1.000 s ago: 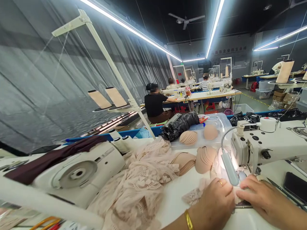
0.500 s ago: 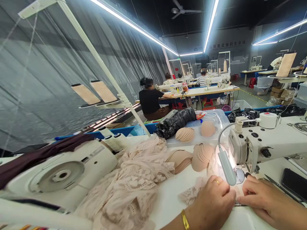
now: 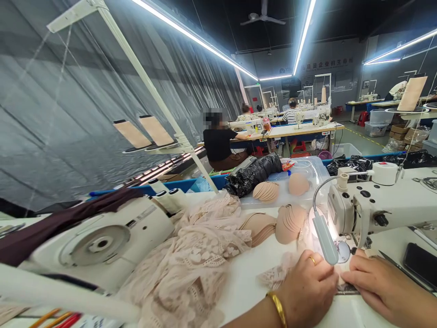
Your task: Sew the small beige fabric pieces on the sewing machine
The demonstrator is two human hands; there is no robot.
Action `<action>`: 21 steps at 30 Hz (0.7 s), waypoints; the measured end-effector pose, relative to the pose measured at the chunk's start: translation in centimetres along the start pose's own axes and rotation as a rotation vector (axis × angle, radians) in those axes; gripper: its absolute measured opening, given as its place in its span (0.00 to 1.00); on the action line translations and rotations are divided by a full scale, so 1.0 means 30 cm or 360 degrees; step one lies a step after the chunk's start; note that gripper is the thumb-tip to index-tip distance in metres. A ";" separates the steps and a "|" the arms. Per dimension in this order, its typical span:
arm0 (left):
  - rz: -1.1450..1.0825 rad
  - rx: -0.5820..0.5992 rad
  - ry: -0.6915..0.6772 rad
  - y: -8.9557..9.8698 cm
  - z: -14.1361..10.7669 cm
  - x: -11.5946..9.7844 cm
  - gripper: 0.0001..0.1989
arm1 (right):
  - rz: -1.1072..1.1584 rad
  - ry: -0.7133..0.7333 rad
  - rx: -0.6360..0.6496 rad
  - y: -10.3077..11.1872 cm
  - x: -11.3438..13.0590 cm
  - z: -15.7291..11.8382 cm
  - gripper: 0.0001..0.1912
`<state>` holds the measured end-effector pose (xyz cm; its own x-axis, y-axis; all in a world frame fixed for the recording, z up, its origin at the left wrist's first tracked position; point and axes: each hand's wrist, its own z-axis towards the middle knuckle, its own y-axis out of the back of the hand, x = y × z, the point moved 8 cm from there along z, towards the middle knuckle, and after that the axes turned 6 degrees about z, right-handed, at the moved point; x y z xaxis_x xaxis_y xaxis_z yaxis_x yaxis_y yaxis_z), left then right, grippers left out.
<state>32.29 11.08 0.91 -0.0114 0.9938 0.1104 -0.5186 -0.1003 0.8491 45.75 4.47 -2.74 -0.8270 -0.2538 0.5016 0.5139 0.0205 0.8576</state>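
My left hand [image 3: 309, 287], with a ring and a gold bangle, is closed with its fingertips pinched on pale beige lace fabric [image 3: 278, 275] at the sewing machine [image 3: 389, 205]. Just right of it, my right hand [image 3: 378, 282] has its fingers bent together at the same work by the needle area; the cloth under them is mostly hidden. A grey lamp head [image 3: 325, 239] on a bendy neck lights this spot and covers part of it. Behind the hands lie stacks of beige foam bra cups [image 3: 290, 223].
A heap of beige lace [image 3: 191, 255] covers the table to the left, beside a second machine [image 3: 102, 241]. On the right lie a black phone [image 3: 421, 262] and scissors [image 3: 398, 266]. A clear plastic bin lid [image 3: 246, 202] carries more cups and a black bag [image 3: 254, 173].
The view has shifted slightly, so the scene sits a little further right. Both hands stay close together at the needle area, with only slight finger movement.
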 end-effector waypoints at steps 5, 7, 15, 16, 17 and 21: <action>-0.0027 -0.0064 -0.0019 0.004 0.015 0.000 0.05 | -0.0050 -0.0059 -0.0010 -0.020 -0.030 0.009 0.18; 0.0005 -0.0059 -0.0004 -0.006 0.016 0.007 0.05 | -0.0069 -0.0101 0.0014 -0.034 -0.046 0.014 0.18; 0.0038 0.0051 -0.0004 -0.081 0.028 0.064 0.05 | -0.0244 -0.0004 -0.0315 -0.031 -0.089 0.021 0.22; 0.0019 0.0084 -0.0012 -0.088 0.034 0.073 0.05 | -0.0265 0.0007 -0.0355 -0.027 -0.089 0.023 0.22; -0.0003 0.0117 -0.0012 -0.093 0.040 0.083 0.04 | -0.0284 0.0006 -0.0384 -0.024 -0.090 0.026 0.22; -0.0066 0.0210 -0.0010 -0.103 0.057 0.113 0.05 | -0.0375 -0.0059 -0.0363 -0.031 -0.097 0.039 0.22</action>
<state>35.30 14.68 -0.46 0.0135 0.9969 0.0769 -0.4015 -0.0651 0.9136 47.39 6.32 -4.86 -0.9348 -0.1902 0.3000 0.3419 -0.2528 0.9051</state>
